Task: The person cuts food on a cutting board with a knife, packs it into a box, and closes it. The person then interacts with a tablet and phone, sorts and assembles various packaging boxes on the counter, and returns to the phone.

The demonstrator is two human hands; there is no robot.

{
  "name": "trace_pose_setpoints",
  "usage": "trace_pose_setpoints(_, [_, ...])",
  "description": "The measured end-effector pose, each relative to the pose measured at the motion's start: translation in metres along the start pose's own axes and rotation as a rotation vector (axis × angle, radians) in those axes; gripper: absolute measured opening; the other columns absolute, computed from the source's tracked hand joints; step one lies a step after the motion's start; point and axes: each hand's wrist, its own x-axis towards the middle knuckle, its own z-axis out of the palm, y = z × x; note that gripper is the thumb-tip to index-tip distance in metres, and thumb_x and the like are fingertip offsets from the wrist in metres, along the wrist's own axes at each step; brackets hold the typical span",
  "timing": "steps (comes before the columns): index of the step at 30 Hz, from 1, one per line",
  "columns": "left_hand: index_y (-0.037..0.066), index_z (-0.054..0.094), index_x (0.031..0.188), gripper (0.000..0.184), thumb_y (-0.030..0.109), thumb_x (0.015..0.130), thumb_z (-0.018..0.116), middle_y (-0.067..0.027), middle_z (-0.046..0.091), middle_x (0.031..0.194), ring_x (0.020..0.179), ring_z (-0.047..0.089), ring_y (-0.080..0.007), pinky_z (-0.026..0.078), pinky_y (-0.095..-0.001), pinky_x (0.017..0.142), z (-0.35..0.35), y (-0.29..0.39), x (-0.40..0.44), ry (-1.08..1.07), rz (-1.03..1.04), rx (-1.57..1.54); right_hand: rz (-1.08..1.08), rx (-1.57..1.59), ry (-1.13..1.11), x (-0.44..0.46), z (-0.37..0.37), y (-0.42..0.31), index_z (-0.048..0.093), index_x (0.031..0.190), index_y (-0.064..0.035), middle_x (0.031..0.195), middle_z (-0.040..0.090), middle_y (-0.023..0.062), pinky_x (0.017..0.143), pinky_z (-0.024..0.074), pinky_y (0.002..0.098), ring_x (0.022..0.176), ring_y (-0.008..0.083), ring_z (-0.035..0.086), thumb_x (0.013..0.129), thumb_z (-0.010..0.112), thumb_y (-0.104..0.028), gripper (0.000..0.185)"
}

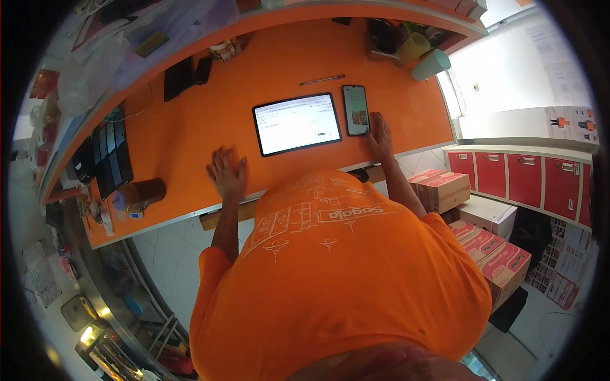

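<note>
tablet point(297, 124) lit mid-desk point(210, 120), page loaded; phone point(356, 109) lit at its 3 o'clock. we'd call setup done. our left hand point(229, 176), tablet's 8 o'clock: spread flat, empty. right hand point(380, 138), phone's 4 o'clock: loosely open, gripping nothing; contact unclear. pen point(322, 80) at tablet's 1 o'clock, untouched. screen text too small, so we can't judge what's left.
</note>
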Motion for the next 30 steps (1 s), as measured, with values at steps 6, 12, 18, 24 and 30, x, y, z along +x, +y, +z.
trace_pose_setpoints(6, [0.015,0.052,0.139,0.054,0.05,0.097,0.058,-0.0111,0.042,0.151,0.148,0.031,-0.0312,0.018,-0.0638,0.118,0.002,-0.004,-0.001,0.0,0.005,0.016,0.014,-0.062,0.007,-0.001,0.002,-0.006,0.047,0.138,-0.0032,0.136,0.054,0.0214,0.113,0.0359,0.0497,0.135,0.0421,0.045,0.081,0.058,-0.008,0.058])
trace_pose_setpoints(12, [0.015,0.052,0.139,0.053,0.049,0.098,0.057,-0.0098,0.042,0.152,0.148,0.03,-0.0312,0.016,-0.0641,0.119,0.0,-0.006,-0.001,-0.025,-0.01,-0.007,0.06,-0.047,0.002,-0.004,0.008,-0.002,0.047,0.14,-0.0039,0.141,0.052,0.0201,0.117,0.0316,0.0498,0.139,0.0396,0.042,0.083,0.056,-0.007,0.058])
trace_pose_setpoints(18, [0.016,0.054,0.137,0.051,0.046,0.096,0.061,-0.0089,0.044,0.15,0.147,0.033,-0.0305,0.018,-0.0634,0.118,-0.002,-0.006,-0.003,0.013,0.0,0.006,0.021,-0.092,0.024,0.001,0.004,-0.017,0.051,0.135,-0.0021,0.136,0.054,0.0217,0.111,0.0374,0.0498,0.131,0.0417,0.047,0.083,0.057,-0.008,0.052])
trace_pose_setpoints(24, [0.018,0.059,0.132,0.051,0.038,0.086,0.072,-0.0084,0.052,0.14,0.138,0.042,-0.0321,0.029,-0.0595,0.11,0.01,-0.016,0.003,0.22,0.113,-0.178,0.129,-0.192,-0.011,0.009,0.015,-0.03,0.06,0.125,-0.0016,0.119,0.064,0.0196,0.093,0.0475,0.0476,0.111,0.037,0.061,0.094,0.061,-0.024,0.038])
trace_pose_setpoints(30, [0.021,0.058,0.133,0.05,0.046,0.09,0.064,-0.0087,0.047,0.143,0.144,0.033,-0.0308,0.022,-0.0635,0.115,-0.008,-0.027,-0.008,0.101,0.051,-0.161,0.041,0.073,0.075,0.001,0.023,-0.03,0.058,0.124,0.0041,0.115,0.063,0.0246,0.093,0.0477,0.0528,0.11,0.0416,0.061,0.105,0.048,-0.041,0.05])
